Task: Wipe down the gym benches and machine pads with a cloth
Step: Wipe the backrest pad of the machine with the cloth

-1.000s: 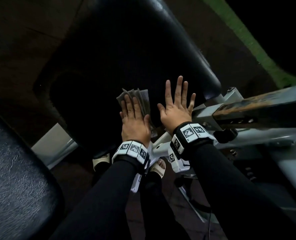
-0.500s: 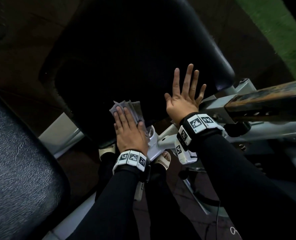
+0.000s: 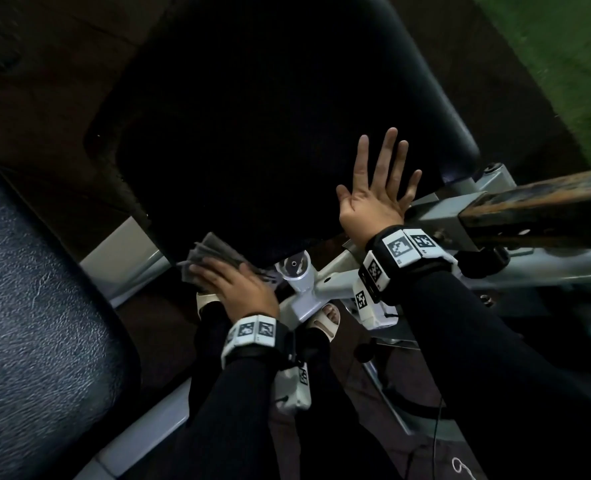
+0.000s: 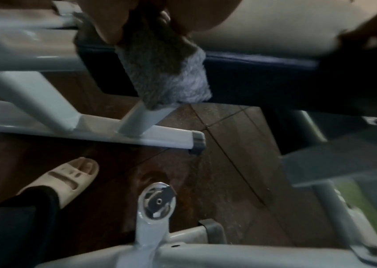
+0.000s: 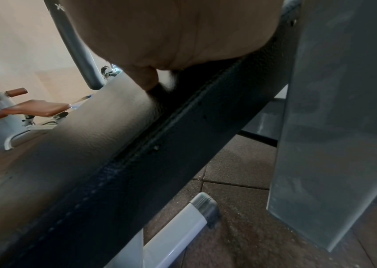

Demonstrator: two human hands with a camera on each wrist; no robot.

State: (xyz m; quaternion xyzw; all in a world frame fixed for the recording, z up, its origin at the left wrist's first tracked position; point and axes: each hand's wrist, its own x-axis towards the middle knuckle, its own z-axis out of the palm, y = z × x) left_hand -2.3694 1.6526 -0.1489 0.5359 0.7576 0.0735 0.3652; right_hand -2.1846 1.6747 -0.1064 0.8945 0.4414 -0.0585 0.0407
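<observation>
A big black machine pad point(image 3: 270, 133) fills the middle of the head view. My right hand point(image 3: 373, 174) lies flat on its near right part, fingers spread and straight, holding nothing. My left hand point(image 3: 218, 271) is at the pad's near edge and holds a folded grey cloth point(image 3: 211, 252). In the left wrist view the cloth point(image 4: 164, 72) hangs down over the pad's front edge point(image 4: 251, 59), pinched between thumb and fingers. The right wrist view shows the palm's heel on the pad's stitched side point(image 5: 118, 145).
A second dark textured pad point(image 3: 27, 323) lies at the left. The machine's white frame point(image 3: 315, 289) and a rusty bar point(image 3: 536, 202) run below and right of my hands. My sandalled feet point(image 3: 325, 318) stand on brown floor tiles point(image 4: 228, 145). Green turf point(image 3: 564, 64) is far right.
My left hand has drawn the cloth toward me across the pad, down to its near edge, where it now hangs over. The right hand stays flat on the pad.
</observation>
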